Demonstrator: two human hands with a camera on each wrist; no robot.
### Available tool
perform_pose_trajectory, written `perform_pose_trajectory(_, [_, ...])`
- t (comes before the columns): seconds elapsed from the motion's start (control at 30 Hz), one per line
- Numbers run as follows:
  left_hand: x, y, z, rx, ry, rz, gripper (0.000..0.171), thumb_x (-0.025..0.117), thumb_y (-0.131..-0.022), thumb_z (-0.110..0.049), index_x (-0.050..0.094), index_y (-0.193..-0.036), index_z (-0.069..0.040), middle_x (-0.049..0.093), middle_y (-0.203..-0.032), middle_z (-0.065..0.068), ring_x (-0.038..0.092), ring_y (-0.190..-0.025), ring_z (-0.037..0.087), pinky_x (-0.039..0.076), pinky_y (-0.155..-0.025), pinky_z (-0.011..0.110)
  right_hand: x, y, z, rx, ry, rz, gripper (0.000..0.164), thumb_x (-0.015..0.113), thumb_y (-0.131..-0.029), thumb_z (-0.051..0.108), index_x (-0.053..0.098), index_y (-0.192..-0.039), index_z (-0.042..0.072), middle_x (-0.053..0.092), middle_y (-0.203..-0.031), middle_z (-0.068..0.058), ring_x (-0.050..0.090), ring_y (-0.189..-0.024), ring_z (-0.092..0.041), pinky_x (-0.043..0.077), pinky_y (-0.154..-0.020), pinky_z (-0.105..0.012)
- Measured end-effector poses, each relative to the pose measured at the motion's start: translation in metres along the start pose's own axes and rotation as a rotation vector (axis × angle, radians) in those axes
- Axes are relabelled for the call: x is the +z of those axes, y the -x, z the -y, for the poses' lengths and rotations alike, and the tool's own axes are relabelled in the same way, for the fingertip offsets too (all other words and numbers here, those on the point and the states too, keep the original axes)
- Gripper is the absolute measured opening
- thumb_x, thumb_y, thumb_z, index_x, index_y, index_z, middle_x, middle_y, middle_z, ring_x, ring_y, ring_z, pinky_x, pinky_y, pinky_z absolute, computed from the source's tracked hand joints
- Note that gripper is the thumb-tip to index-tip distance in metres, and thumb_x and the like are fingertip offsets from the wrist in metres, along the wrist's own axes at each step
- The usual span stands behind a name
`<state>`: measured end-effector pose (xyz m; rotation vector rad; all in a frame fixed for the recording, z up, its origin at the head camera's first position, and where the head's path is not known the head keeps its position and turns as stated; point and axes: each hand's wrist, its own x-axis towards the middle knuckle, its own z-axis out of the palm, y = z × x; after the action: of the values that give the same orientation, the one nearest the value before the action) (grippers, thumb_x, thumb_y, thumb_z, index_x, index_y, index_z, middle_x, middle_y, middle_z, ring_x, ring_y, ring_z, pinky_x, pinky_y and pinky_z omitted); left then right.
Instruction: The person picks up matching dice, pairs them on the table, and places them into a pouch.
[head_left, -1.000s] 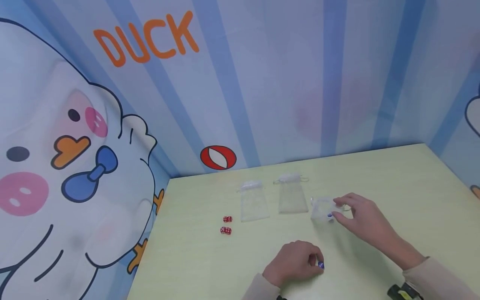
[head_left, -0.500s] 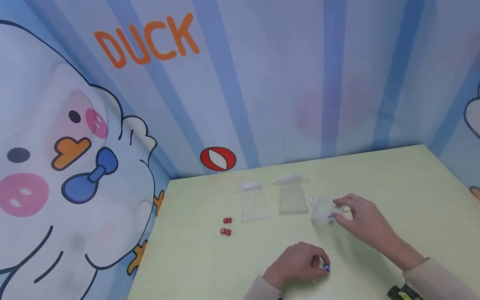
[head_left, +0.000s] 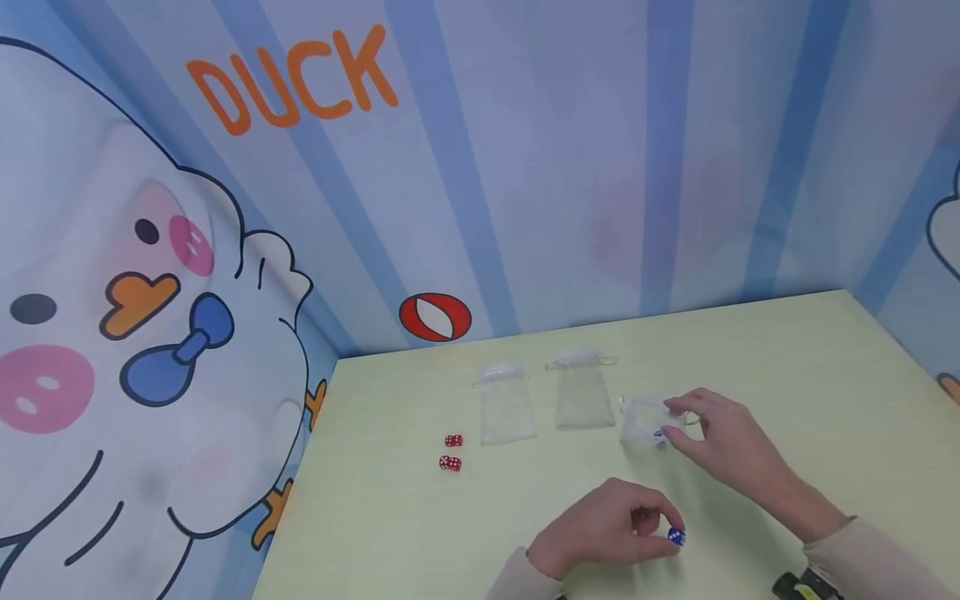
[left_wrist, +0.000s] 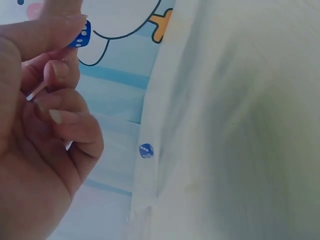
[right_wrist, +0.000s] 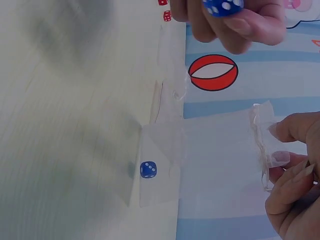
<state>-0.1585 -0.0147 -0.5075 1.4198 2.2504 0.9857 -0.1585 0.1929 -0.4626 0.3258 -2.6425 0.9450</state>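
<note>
My left hand [head_left: 609, 527] pinches a blue die [head_left: 677, 536] with white dots between thumb and fingertip, low in front of the bag. A sheer white organza bag [head_left: 639, 419] is held up by its mouth in my right hand [head_left: 729, 435], thumb and fingers at the gathered opening. Inside, at the bottom of that bag, lies another blue die [right_wrist: 148, 169], seen through the mesh in the right wrist view. The left wrist view shows the pinched die [left_wrist: 83, 37] at the thumb tip, the remaining fingers curled below it.
Two more organza bags, a left one [head_left: 508, 408] and a right one [head_left: 583, 396], lie flat side by side toward the back of the pale yellow table [head_left: 375, 517]. Left of them sit several red dice [head_left: 451, 463]. A printed duck backdrop [head_left: 570, 167] rises behind the table.
My left hand has moved to the right with the blue die, bringing it more into view at the fingertips. My right hand and the bag have stayed in place.
</note>
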Motion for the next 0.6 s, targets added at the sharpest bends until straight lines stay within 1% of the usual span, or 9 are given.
perform_pose_trajectory(0.07, [-0.004, -0.002, -0.003, 0.025, 0.027, -0.048, 0.012, 0.073, -0.091, -0.017, 0.07, -0.103, -0.014, 0.048, -0.067, -0.009, 0.037, -0.059, -0.01, 0.04, -0.058, 0.009, 0.0, 0.0, 0.0, -0.001, -0.002, 0.001, 0.029, 0.079, -0.081, 0.007, 0.072, -0.107, -0.003, 0.067, -0.098, -0.01, 0.043, -0.063, -0.012, 0.038, -0.052, -0.026])
perform_pose_trajectory(0.23, [-0.013, -0.007, -0.006, 0.076, 0.078, -0.21, 0.012, 0.075, -0.089, -0.014, 0.071, -0.1, -0.012, 0.047, -0.064, -0.006, 0.038, -0.059, -0.008, 0.041, -0.057, 0.012, 0.002, 0.002, 0.0, -0.007, -0.007, -0.002, 0.029, 0.079, -0.081, 0.007, 0.072, -0.107, -0.003, 0.067, -0.098, -0.01, 0.044, -0.064, -0.012, 0.038, -0.052, -0.026])
perform_pose_trajectory(0.37, [-0.021, -0.014, -0.005, 0.063, 0.152, -0.336, 0.015, 0.075, -0.09, -0.014, 0.071, -0.103, -0.01, 0.047, -0.065, -0.004, 0.039, -0.059, -0.003, 0.039, -0.055, 0.014, 0.002, 0.002, 0.0, -0.009, -0.003, -0.002, 0.029, 0.079, -0.081, 0.008, 0.071, -0.106, -0.003, 0.068, -0.098, -0.011, 0.045, -0.064, -0.012, 0.039, -0.052, -0.026])
perform_pose_trajectory(0.43, [-0.025, -0.018, -0.004, 0.061, 0.17, -0.415, 0.017, 0.074, -0.09, -0.014, 0.071, -0.105, -0.008, 0.047, -0.066, -0.003, 0.039, -0.06, -0.001, 0.037, -0.055, 0.014, 0.002, 0.002, 0.0, -0.01, -0.001, 0.0, 0.029, 0.08, -0.08, 0.007, 0.071, -0.107, -0.004, 0.068, -0.098, -0.011, 0.046, -0.064, -0.013, 0.039, -0.053, -0.026])
perform_pose_trajectory(0.47, [-0.026, -0.02, -0.003, 0.066, 0.172, -0.461, 0.017, 0.074, -0.09, -0.014, 0.071, -0.106, -0.008, 0.047, -0.067, -0.002, 0.04, -0.06, 0.001, 0.036, -0.055, 0.015, 0.002, 0.001, 0.0, -0.008, 0.0, 0.003, 0.03, 0.08, -0.08, 0.007, 0.071, -0.107, -0.004, 0.068, -0.099, -0.012, 0.046, -0.065, -0.014, 0.04, -0.053, -0.026])
perform_pose_trajectory(0.6, [-0.029, -0.028, 0.002, 0.101, 0.062, -0.646, 0.018, 0.075, -0.09, -0.014, 0.071, -0.107, -0.009, 0.045, -0.069, -0.001, 0.041, -0.062, 0.006, 0.035, -0.054, 0.015, 0.002, 0.001, 0.001, 0.0, 0.008, 0.011, 0.031, 0.08, -0.08, 0.007, 0.071, -0.108, -0.003, 0.068, -0.099, -0.013, 0.049, -0.067, -0.016, 0.042, -0.055, -0.027])
